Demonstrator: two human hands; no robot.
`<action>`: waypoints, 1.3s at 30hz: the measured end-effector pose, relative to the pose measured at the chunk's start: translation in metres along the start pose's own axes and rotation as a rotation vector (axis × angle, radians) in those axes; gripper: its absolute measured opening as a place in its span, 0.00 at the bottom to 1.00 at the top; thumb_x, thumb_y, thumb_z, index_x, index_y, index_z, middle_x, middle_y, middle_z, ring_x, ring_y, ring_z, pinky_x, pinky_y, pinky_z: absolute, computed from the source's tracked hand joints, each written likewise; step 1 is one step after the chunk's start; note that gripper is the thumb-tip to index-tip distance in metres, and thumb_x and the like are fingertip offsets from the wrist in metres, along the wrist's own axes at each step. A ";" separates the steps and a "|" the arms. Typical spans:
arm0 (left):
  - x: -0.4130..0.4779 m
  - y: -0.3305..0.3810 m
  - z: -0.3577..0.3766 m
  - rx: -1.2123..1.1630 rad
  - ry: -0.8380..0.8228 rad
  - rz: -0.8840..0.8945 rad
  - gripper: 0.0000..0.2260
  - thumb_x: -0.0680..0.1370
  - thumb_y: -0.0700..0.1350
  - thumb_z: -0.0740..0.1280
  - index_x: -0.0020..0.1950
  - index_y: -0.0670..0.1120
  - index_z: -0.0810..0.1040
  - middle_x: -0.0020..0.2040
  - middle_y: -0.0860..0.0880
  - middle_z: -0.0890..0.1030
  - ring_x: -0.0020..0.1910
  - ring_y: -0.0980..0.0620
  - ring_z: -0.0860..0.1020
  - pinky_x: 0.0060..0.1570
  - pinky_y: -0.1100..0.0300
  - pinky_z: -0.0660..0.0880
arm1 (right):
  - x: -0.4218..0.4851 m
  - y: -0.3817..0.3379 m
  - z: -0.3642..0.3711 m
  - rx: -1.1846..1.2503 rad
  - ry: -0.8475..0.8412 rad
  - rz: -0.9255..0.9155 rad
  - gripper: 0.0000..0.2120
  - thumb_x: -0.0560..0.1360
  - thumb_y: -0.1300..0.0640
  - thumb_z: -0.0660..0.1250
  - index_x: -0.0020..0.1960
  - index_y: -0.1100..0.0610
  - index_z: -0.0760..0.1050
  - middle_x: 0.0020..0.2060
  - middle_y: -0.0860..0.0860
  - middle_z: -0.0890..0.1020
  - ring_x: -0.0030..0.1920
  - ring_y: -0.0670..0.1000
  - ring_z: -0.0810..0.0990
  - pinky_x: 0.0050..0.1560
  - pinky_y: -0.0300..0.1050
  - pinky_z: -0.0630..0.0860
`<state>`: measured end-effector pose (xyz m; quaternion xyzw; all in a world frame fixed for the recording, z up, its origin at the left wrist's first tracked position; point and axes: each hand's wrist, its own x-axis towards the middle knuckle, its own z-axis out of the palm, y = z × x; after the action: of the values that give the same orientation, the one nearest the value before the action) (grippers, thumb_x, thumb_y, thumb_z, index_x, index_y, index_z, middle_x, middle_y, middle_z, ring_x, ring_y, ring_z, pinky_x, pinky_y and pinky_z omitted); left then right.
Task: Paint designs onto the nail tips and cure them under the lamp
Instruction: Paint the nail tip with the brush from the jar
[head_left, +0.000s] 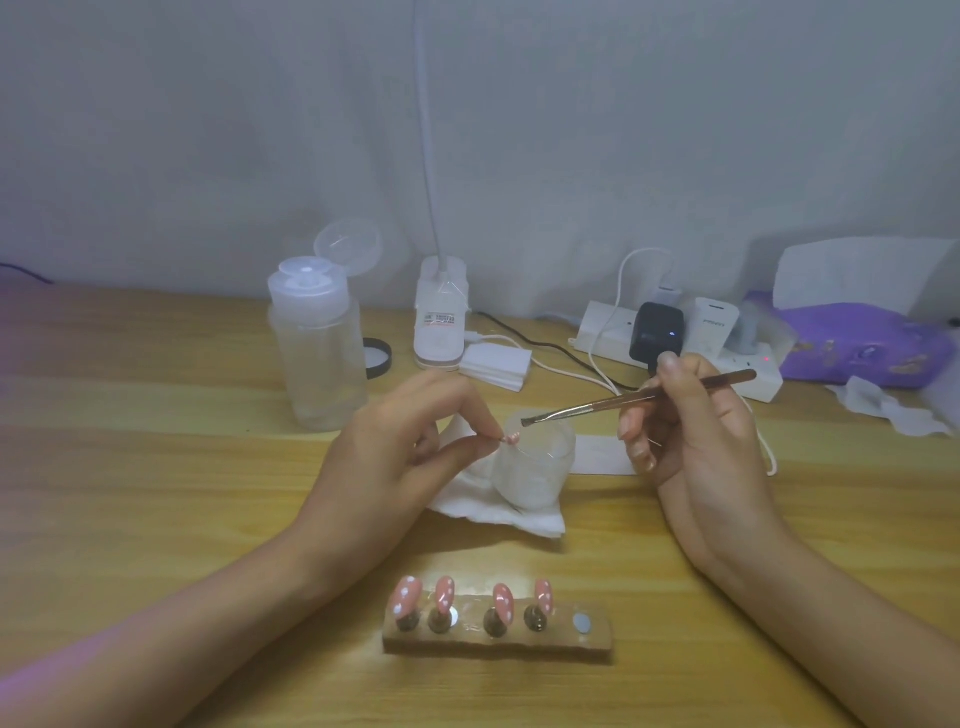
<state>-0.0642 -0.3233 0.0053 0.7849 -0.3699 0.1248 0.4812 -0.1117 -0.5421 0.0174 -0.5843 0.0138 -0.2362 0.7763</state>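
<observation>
Four pink, white-dotted nail tips (445, 592) stand on holder (519, 640).

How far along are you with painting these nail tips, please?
Four pink tips with white marks already sit on the wooden stand, whose fifth spot is bare. The left hand pinches the fifth tip while the right hand holds the brush near it. Curing cannot be judged.

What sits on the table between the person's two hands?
In the head view, a frosted glass cup on a paper towel stands between the left hand, pinching a nail tip, and the right hand; the brush tip hovers over its rim.
</observation>
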 end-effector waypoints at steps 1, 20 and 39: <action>0.000 0.000 0.000 0.001 0.000 -0.002 0.02 0.75 0.48 0.69 0.43 0.55 0.77 0.46 0.54 0.79 0.33 0.50 0.68 0.35 0.67 0.65 | -0.001 -0.001 0.001 0.009 -0.033 -0.009 0.12 0.77 0.50 0.63 0.38 0.54 0.68 0.25 0.53 0.78 0.24 0.47 0.73 0.25 0.36 0.67; 0.001 0.003 0.000 -0.023 0.004 -0.033 0.02 0.74 0.47 0.71 0.41 0.52 0.79 0.44 0.56 0.80 0.30 0.53 0.69 0.34 0.71 0.64 | -0.001 0.000 0.000 -0.022 -0.042 -0.063 0.12 0.79 0.51 0.62 0.40 0.54 0.66 0.24 0.52 0.78 0.24 0.48 0.72 0.25 0.36 0.68; 0.001 0.002 0.003 -0.042 -0.001 -0.054 0.04 0.74 0.48 0.71 0.40 0.53 0.79 0.43 0.56 0.82 0.31 0.56 0.72 0.33 0.72 0.65 | 0.000 0.000 -0.002 -0.026 -0.010 -0.081 0.14 0.83 0.57 0.59 0.39 0.55 0.67 0.23 0.50 0.76 0.24 0.48 0.72 0.25 0.36 0.68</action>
<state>-0.0660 -0.3264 0.0060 0.7843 -0.3514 0.1037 0.5007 -0.1124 -0.5434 0.0167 -0.5959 -0.0106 -0.2641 0.7584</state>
